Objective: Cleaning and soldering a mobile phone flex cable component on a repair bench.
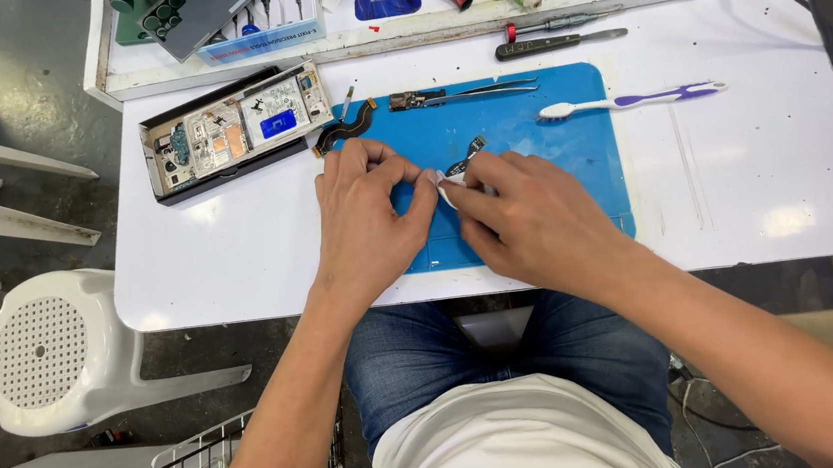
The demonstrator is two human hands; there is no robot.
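Both hands meet over the blue mat [570, 150]: the left hand [363, 219] and right hand [526, 219] pinch a small white wipe [445, 189] and a tiny dark part [468, 154] between them

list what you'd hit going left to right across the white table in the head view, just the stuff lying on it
opened phone → black flex cable → left hand → right hand → white and purple toothbrush, all on the white table.

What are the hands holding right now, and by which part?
Both hands pinch a small white piece at its edges, over the blue mat; what it is cannot be told.
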